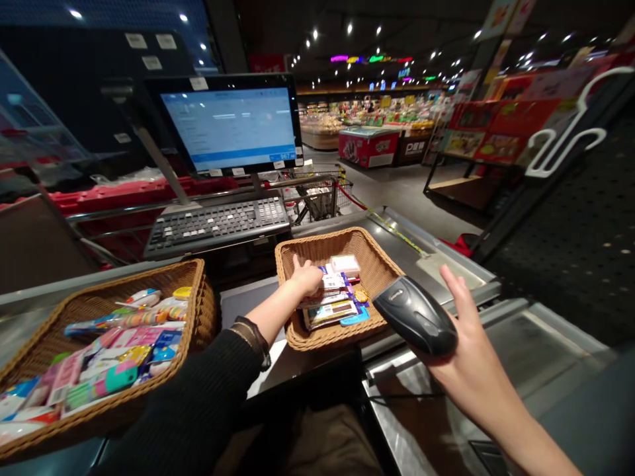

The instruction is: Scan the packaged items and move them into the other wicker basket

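My right hand (466, 344) holds a black handheld barcode scanner (415, 314), its thumb raised away from the body. The scanner's head points down over the right rim of a wicker basket (380, 254). Inside that basket is my left hand (306, 277), fingers curled down among small packages and fingertips hidden. Right beside those fingers lies a white packet with a barcode (333, 282). Around it are a pale box (345, 265), a packet with a dark bar pictured on it (331, 313), a blue item (355, 317) and a round yellow piece (362, 296).
At left stands a fuller wicker basket (201, 297) of colourful packaged goods. A keyboard (218, 225) and monitor (231, 125) are behind the counter's edge. A shopping cart (317, 195) stands beyond. Metal counter (391, 231) extends to the right, near a white hook (565, 132).
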`<state>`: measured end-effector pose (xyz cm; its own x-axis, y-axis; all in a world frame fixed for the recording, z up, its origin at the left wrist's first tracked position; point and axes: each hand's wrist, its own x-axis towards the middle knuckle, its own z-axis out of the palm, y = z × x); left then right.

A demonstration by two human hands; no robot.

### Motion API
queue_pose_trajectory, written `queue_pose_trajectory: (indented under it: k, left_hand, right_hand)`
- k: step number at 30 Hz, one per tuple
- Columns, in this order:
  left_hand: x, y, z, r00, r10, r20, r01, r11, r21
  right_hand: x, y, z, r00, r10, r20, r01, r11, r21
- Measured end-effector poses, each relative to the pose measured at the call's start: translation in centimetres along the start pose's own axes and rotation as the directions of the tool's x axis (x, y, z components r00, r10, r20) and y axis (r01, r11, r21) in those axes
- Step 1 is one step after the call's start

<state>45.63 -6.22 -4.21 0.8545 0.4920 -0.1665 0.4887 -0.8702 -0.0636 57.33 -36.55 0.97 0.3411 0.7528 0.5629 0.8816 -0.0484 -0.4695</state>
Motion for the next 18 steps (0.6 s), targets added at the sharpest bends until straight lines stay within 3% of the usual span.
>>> queue_pose_trajectory:
  k: [6, 11, 15, 18]
  left_hand:
    - [0.4, -0.1, 0.8, 1.000, 0.013, -0.008, -0.013, 1.000, 0.007]
    - [-0.1, 0.1, 0.1, 0.998, 0.003, -0.060, -0.003, 1.000, -0.003]
    - [-2.7, 0.1, -1.6, 0.977, 0.038, -0.209, -0.038, 0.999, 0.007]
    - [-6.4, -0.8, -2.7, 0.945, 0.040, -0.325, -0.037, 0.999, 0.017]
  right_hand:
    - [-0.2, 0.8, 0.2, 1.000, -0.018, 0.021, 0.018, 1.000, -0.006]
    - [0.2, 0.4, 0.1, 0.998, -0.033, 0.053, 0.034, 0.999, -0.021]
    - [0.8, -0.9, 0.3, 0.998, -0.019, 0.054, 0.020, 1.000, -0.017]
    - [1.4, -1.8, 0.8, 0.994, -0.085, 0.073, 0.086, 0.996, -0.023]
